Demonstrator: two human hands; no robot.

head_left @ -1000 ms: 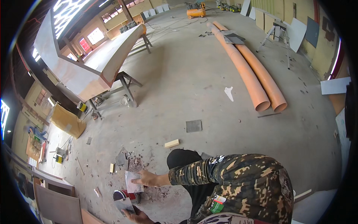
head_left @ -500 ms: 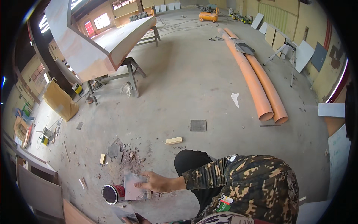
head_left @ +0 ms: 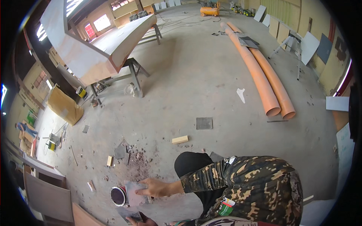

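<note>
My right hand reaches left across my body in a camouflage sleeve. Its fingers press on a pale grey sheet held low over the concrete floor. Just left of the sheet stands a small open can with dark red-brown contents. My left hand shows only partly at the bottom edge, under the sheet and touching a grey piece. Its grip is cut off by the picture's edge. A patch of reddish-brown crumbs lies on the floor just beyond the can.
Two long orange pipes lie at the right. A large pale wooden form on metal trestles stands at the upper left. Small wood blocks, a dark square tile and boards lie about me.
The view has tilted and shifted a little. My right hand stays on the grey sheet beside the can, and my left hand stays low at the bottom edge.
</note>
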